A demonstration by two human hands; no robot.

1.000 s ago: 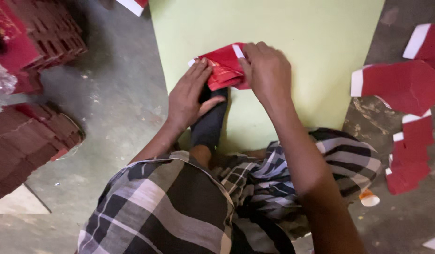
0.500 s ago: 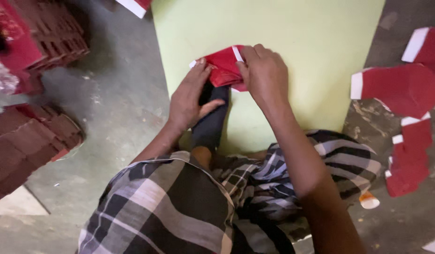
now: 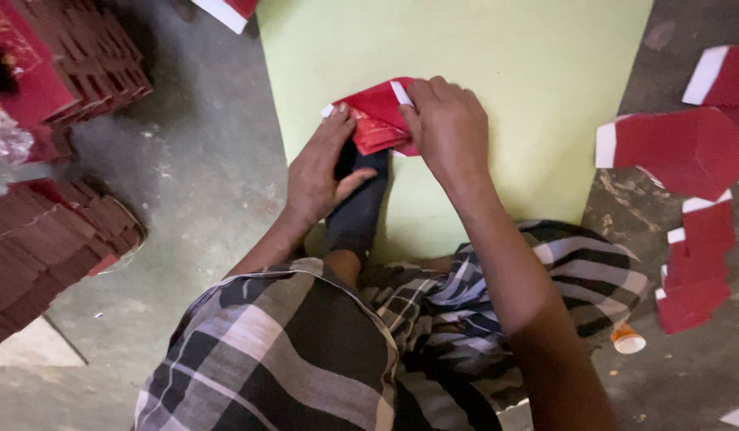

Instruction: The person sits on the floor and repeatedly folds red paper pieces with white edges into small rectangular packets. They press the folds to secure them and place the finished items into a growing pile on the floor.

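A folded red paper piece (image 3: 376, 118) with white edges lies on a pale green board (image 3: 505, 72) in front of me. My left hand (image 3: 323, 168) grips its left side, fingers curled over the edge. Pressing down on its right part from above is my right hand (image 3: 447, 128), fingers together. My foot in a dark sock (image 3: 355, 214) rests on the board just below the paper. My legs are covered by a checked cloth (image 3: 305, 351).
Stacks of folded red paper (image 3: 42, 247) sit at the left, with more (image 3: 90, 48) at the upper left. Flat red cut-outs with white tabs (image 3: 681, 152) lie on the concrete floor at the right. A small white and orange cap (image 3: 627, 338) is near my knee.
Both hands stay on the red paper with only slight shifts of the fingers; the piece sits in nearly the same place.
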